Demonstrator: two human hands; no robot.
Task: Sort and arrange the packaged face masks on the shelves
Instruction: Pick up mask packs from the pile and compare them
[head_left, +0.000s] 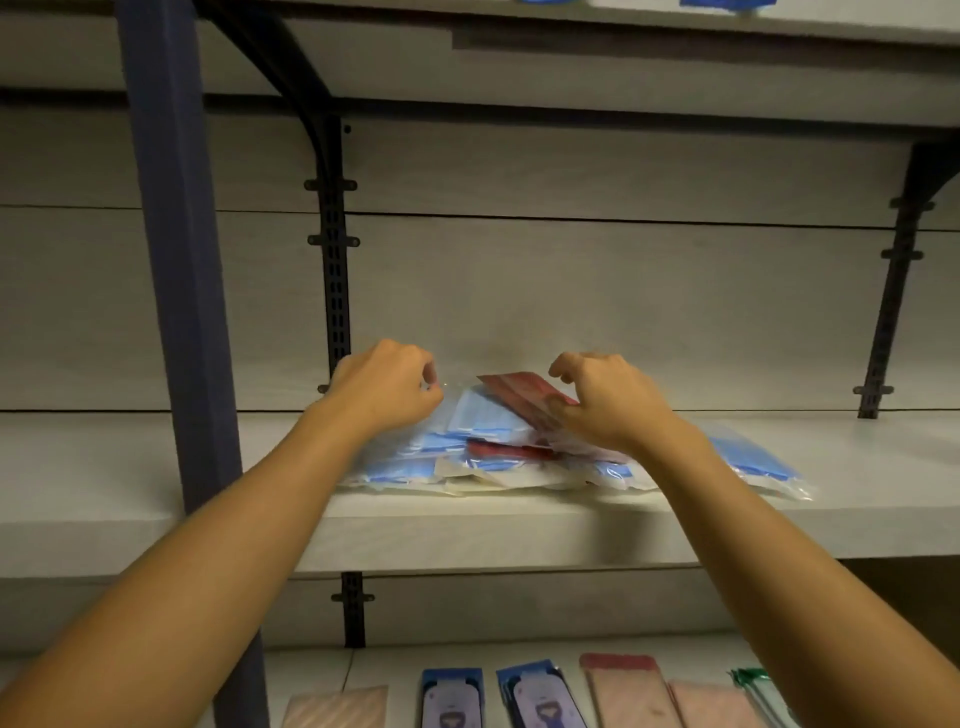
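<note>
The right hand (605, 402) covers the red packet's (524, 392) near corner. Below both grips, the bottom edge crops 5 lower-shelf packs (524, 696), prints unreadable.

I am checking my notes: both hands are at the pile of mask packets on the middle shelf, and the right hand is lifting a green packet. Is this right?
Not quite. In the head view the right hand lifts a red packet, not a green one. The rest holds: both hands, the left hand included, are at the pile of mask packets on the middle shelf.
</note>
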